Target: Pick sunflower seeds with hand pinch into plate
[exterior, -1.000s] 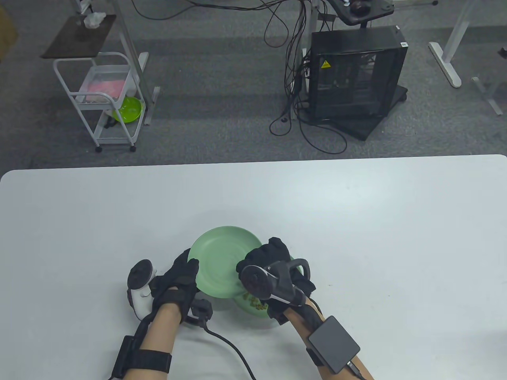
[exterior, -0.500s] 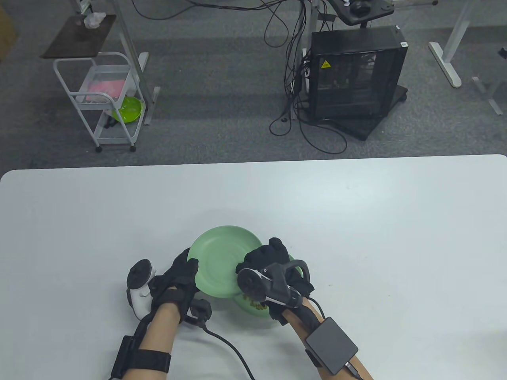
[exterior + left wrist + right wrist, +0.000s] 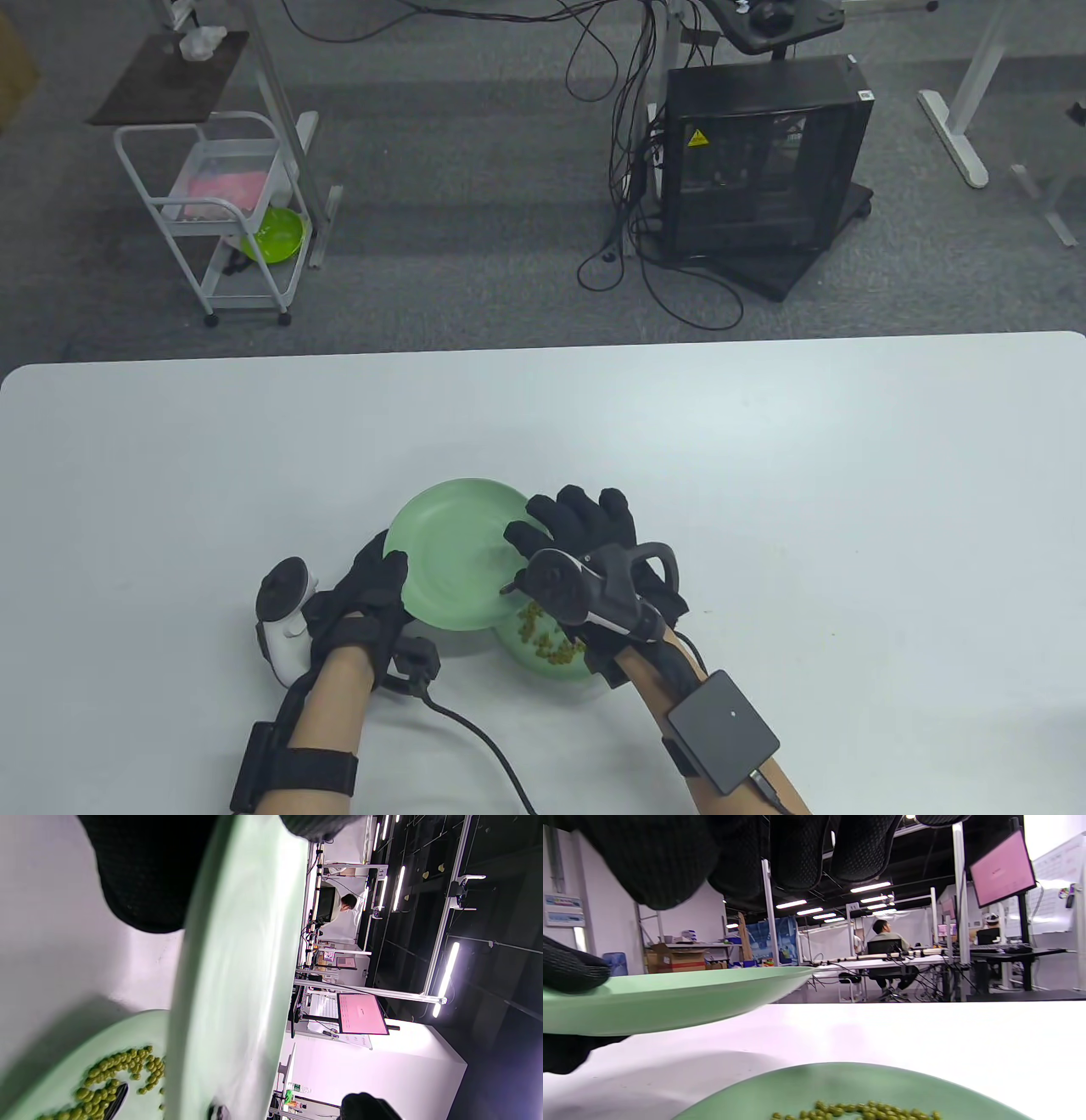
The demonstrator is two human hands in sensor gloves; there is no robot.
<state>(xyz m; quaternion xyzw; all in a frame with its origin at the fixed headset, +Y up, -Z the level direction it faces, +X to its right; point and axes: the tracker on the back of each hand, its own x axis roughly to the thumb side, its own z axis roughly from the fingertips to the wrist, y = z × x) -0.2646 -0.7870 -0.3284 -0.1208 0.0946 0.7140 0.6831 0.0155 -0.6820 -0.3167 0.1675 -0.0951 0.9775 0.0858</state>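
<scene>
From above, two pale green plates overlapped near the table's (image 3: 764, 441) front edge: the upper plate (image 3: 454, 552) was held up off the surface by the left hand (image 3: 369, 594), and the lower plate (image 3: 573, 671) showed only as a crescent beneath it, with the seeds (image 3: 547, 641) heaped on it. The right wrist view gave what the overhead one could not: the upper plate (image 3: 670, 997) hung clear above the white tabletop, a shadow under it, its smooth rim a thin curved lip. The lower plate (image 3: 848, 1086) lay flat in the foreground, its seeds (image 3: 857, 1109) small, round and olive-green.

The left wrist view, turned on its side, showed the upper plate (image 3: 237, 963) edge-on, glossy and blurred, with a knitted black fingertip on either face, so the left hand's fingers (image 3: 144, 878) were clamped on its rim. The seeds (image 3: 114, 1077) lay in a loose cluster below.

The right hand (image 3: 594, 543) hovered over the right side of both plates, its gloved fingers (image 3: 577, 509) spread and extended, gripping nothing. In its own view those fingers (image 3: 801, 849) hung apart above the seeds.
</scene>
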